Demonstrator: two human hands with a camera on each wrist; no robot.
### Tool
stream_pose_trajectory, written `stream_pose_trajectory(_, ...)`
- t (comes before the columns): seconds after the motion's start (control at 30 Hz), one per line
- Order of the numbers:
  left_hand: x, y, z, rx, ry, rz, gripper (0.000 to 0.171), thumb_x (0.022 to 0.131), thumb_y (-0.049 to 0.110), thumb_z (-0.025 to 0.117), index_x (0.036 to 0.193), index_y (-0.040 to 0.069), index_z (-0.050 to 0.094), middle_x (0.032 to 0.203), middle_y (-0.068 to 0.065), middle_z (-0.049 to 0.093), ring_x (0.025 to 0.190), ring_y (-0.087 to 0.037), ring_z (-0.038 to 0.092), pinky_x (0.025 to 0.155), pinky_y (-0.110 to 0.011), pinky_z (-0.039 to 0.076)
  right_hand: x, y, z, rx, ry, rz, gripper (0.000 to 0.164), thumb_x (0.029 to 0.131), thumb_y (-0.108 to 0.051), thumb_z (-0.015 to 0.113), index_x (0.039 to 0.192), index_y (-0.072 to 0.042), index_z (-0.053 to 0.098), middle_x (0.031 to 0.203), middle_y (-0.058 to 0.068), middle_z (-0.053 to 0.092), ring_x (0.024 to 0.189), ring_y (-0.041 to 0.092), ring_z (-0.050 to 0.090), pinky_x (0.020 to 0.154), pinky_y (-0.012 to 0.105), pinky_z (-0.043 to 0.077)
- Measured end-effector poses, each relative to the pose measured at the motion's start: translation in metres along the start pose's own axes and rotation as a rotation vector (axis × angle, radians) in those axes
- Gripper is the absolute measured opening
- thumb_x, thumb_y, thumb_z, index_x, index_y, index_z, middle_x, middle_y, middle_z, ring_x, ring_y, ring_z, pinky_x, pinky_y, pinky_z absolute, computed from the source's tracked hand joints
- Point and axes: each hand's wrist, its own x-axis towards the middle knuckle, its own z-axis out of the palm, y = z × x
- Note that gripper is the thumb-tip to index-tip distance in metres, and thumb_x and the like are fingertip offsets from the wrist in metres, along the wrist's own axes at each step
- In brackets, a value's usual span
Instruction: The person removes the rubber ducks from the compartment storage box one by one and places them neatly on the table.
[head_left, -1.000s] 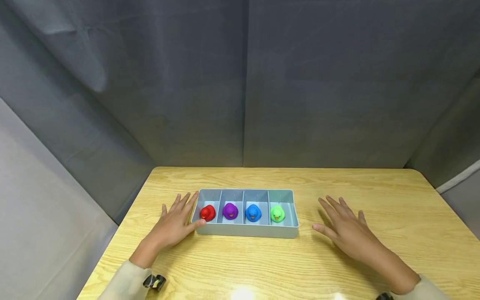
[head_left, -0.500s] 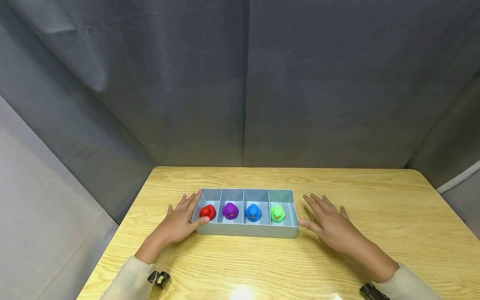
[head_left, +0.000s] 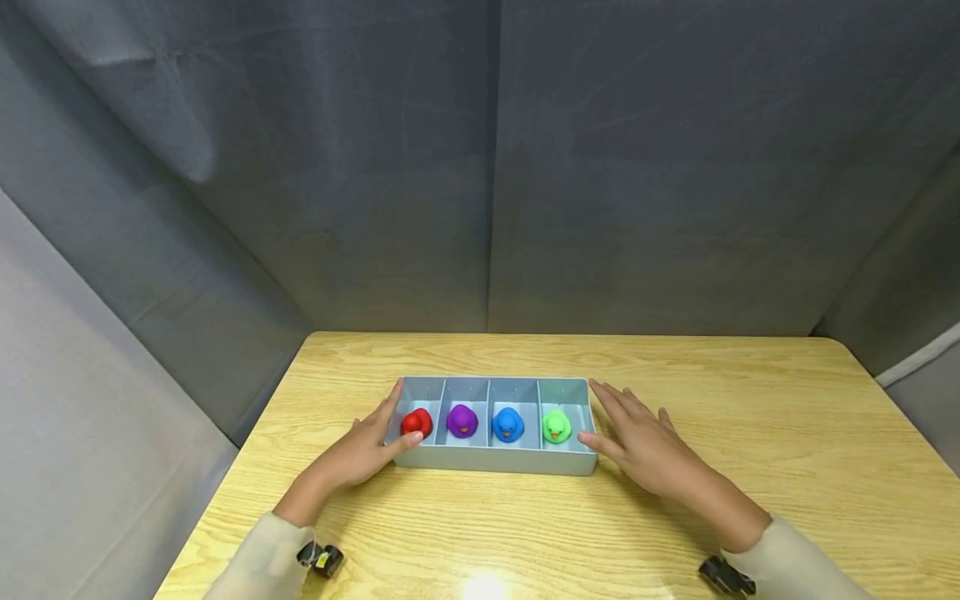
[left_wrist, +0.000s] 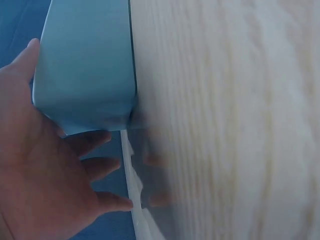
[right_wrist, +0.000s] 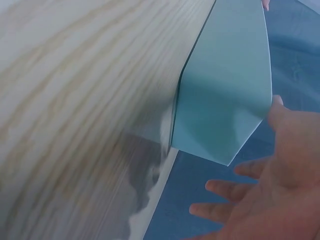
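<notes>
A long pale blue-grey divided box (head_left: pixel 495 459) sits on the wooden table. One toy duck lies in each compartment: red duck (head_left: pixel 417 422), purple duck (head_left: pixel 462 421), blue duck (head_left: pixel 508 425) and light green duck (head_left: pixel 557 426), from left to right. My left hand (head_left: pixel 362 448) is at the box's left end, thumb over the front rim near the red duck, fingers extended along the end wall. At the other end is my right hand (head_left: pixel 647 446), its thumb at the front right corner, its straight fingers beside the end wall. Both wrist views show spread fingers beside the box's ends.
The wooden table (head_left: pixel 480 525) extends around the box. Grey curtains (head_left: pixel 375 167) hang behind its far edge and at the sides. A small black device (head_left: pixel 321 558) is strapped at the left sleeve, and another black device (head_left: pixel 726 575) at the right sleeve.
My right hand has moved left, from well beside the box to its right end. My left hand has shifted slightly right, closer around the left end. The box and ducks have stayed put.
</notes>
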Motion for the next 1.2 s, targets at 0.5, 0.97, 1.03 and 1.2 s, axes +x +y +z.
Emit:
stream_pose_trajectory(0.5,-0.005,0.002,0.000,-0.105,-0.023,-0.020,0.098,0.099,0.062,0.058,0.164,0.039,-0.012,0.169,-0.017,0.022,0.150,-0.045,0.032,0.117,-0.064,0.031,0.013,-0.006,0.011,0.162,-0.066,-0.061,0.075,0.107,-0.046,0.054,0.164,-0.007,0.025,0.167,0.029,0.019,0.146,0.055,0.032,0.109,0.074,0.033)
stream_pose_trajectory(0.97,-0.003,0.005,-0.006,-0.109,-0.034,-0.014,0.098,0.100,0.060,0.058,0.163,0.041,-0.014,0.169,-0.017,0.021,0.151,-0.044,0.031,0.119,-0.063,0.029,0.035,-0.014,0.013,0.255,-0.100,-0.026,0.058,0.101,-0.032,0.069,0.148,-0.001,0.054,0.160,0.041,0.019,0.144,0.060,0.029,0.107,0.073,0.036)
stream_pose_trajectory(1.03,-0.002,0.006,-0.008,-0.107,-0.038,-0.011,0.098,0.100,0.061,0.058,0.163,0.041,-0.014,0.170,-0.017,0.020,0.151,-0.045,0.030,0.119,-0.064,0.028,0.037,-0.013,0.012,0.282,-0.108,-0.011,0.057,0.101,-0.032,0.069,0.147,-0.002,0.055,0.161,0.040,0.019,0.145,0.060,0.027,0.108,0.074,0.035)
stream_pose_trajectory(1.2,-0.001,0.009,-0.010,-0.097,-0.031,0.000,0.099,0.099,0.063,0.057,0.163,0.040,-0.015,0.169,-0.019,0.022,0.150,-0.046,0.031,0.118,-0.064,0.029,0.044,-0.012,0.012,0.338,-0.101,0.024,0.054,0.101,-0.033,0.068,0.145,-0.004,0.058,0.161,0.040,0.020,0.147,0.061,0.021,0.109,0.076,0.030)
